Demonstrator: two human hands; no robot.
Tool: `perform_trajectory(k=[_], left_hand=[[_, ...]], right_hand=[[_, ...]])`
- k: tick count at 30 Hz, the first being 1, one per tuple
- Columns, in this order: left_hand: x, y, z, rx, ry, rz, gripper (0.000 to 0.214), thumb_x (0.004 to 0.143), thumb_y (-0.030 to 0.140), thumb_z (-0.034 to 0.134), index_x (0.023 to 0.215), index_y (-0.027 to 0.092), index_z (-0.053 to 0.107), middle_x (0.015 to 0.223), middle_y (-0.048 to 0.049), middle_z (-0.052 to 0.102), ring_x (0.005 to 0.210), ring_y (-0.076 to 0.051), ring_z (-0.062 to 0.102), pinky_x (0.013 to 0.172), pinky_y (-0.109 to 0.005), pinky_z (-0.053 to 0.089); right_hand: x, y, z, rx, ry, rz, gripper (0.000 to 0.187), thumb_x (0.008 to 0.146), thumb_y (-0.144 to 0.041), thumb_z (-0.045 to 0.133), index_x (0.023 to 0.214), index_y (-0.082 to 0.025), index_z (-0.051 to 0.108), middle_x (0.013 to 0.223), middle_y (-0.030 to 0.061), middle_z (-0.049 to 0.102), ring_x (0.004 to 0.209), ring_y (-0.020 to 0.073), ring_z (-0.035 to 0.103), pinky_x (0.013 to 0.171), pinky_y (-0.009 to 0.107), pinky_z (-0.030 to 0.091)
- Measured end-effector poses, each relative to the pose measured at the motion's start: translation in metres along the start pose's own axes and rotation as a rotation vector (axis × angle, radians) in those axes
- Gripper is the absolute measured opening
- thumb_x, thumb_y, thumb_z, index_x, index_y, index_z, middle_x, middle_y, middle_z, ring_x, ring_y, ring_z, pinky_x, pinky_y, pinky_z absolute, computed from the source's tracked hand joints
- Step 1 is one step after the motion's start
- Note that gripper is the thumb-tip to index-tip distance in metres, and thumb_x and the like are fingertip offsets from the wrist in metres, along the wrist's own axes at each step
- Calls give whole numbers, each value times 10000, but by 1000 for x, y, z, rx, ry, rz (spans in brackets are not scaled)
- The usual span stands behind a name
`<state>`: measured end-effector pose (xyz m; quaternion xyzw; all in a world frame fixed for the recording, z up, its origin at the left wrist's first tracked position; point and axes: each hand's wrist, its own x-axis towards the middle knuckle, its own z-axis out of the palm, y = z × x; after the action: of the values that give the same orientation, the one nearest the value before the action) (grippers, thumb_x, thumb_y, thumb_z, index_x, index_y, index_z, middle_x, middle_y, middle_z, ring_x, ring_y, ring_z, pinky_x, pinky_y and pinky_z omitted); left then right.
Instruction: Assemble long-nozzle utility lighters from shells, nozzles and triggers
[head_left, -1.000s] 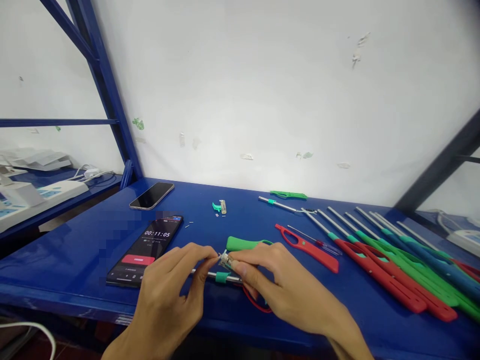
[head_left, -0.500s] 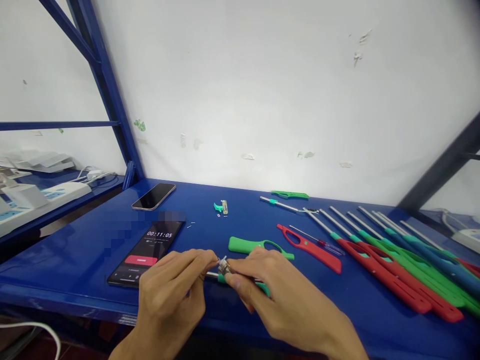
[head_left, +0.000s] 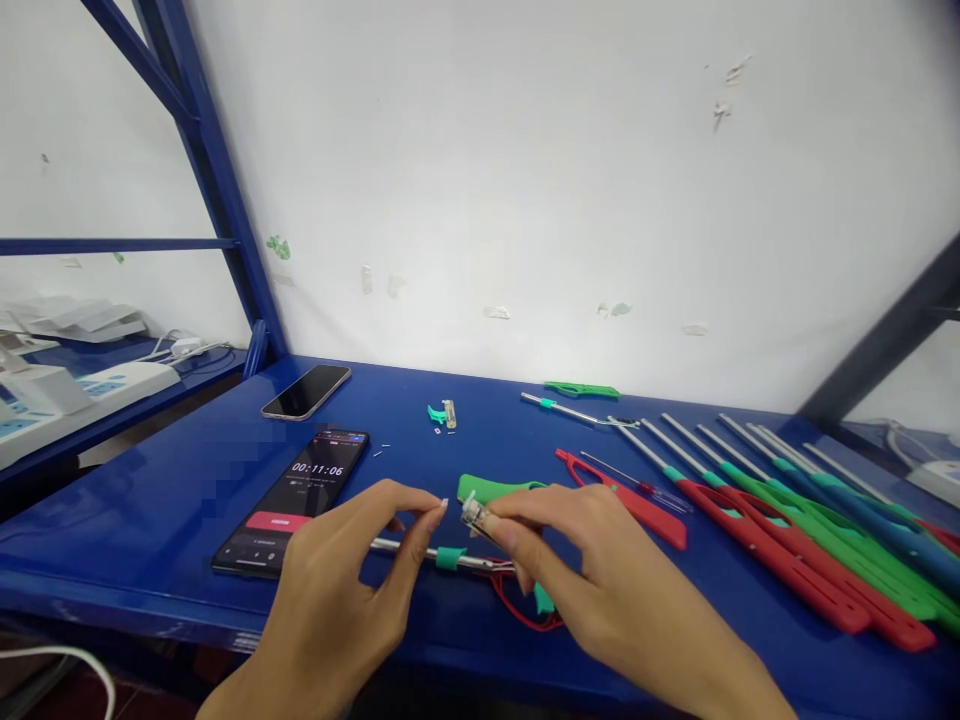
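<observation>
My right hand (head_left: 600, 590) pinches a small clear and metal lighter part (head_left: 474, 513) between thumb and forefinger, just above the blue table (head_left: 150, 500). My left hand (head_left: 352, 580) is beside it, thumb and forefinger curled close together, the fingertip near the part but apart from it. Under both hands lies a metal lighter tube with a green collar (head_left: 448, 557) and a red wire (head_left: 525, 615) trailing from it. A green handle shell (head_left: 487, 489) lies just behind my fingers.
A phone showing a running timer (head_left: 300, 495) lies left of my hands, a second dark phone (head_left: 306, 392) behind it. Several long red, green and blue lighters (head_left: 787, 520) lie at right. A red handle shell (head_left: 637, 500), small screwdriver (head_left: 637, 483) and small parts (head_left: 442, 414) lie mid-table.
My hands have drawn slightly apart: the left fingertips left the small part, which stays in my right pinch and rose a little. The tube and red wire now show on the table.
</observation>
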<state>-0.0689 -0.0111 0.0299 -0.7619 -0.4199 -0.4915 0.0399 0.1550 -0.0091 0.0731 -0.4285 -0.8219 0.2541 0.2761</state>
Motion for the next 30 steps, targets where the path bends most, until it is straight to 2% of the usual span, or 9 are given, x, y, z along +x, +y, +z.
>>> perform_trajectory(k=[6, 14, 18, 24, 30], left_hand=[[-4, 0, 2, 56, 9, 103, 85, 1036, 174, 646, 1023, 248, 685, 879, 78, 786, 747, -88, 750, 739, -182, 545], [-5, 0, 2, 114, 5, 191, 119, 1049, 111, 616, 1076, 216, 666, 886, 35, 775, 728, -104, 740, 707, -216, 537], [-5, -1, 3, 135, 7, 205, 137, 1048, 100, 614, 1117, 212, 654, 924, 20, 786, 764, -121, 753, 703, -229, 538], [-3, 0, 2, 142, -10, 216, 118, 1063, 128, 588, 1096, 215, 660, 909, 33, 786, 714, -114, 747, 661, -238, 524], [-4, 0, 1, 140, -53, 210, 123, 1069, 119, 580, 1101, 214, 652, 912, 39, 771, 734, -106, 739, 689, -237, 509]], right_hand=[[0, -4, 8, -44, -1, 3, 342, 1128, -393, 475, 917, -272, 715, 878, -44, 753, 795, 162, 630, 768, 313, 377], [3, -3, 6, -64, -18, 13, 365, 1127, -376, 463, 865, -261, 690, 858, -40, 755, 771, 164, 627, 734, 321, 347], [3, -3, 5, -46, -6, -7, 397, 1128, -369, 458, 791, -240, 624, 788, -35, 703, 707, 157, 557, 698, 314, 337], [2, -2, 7, -48, -10, 11, 329, 1121, -370, 479, 876, -266, 672, 879, -49, 755, 794, 168, 621, 773, 316, 365], [2, -1, 7, -59, -5, -12, 383, 1128, -381, 455, 812, -250, 627, 808, -49, 724, 737, 160, 598, 723, 314, 369]])
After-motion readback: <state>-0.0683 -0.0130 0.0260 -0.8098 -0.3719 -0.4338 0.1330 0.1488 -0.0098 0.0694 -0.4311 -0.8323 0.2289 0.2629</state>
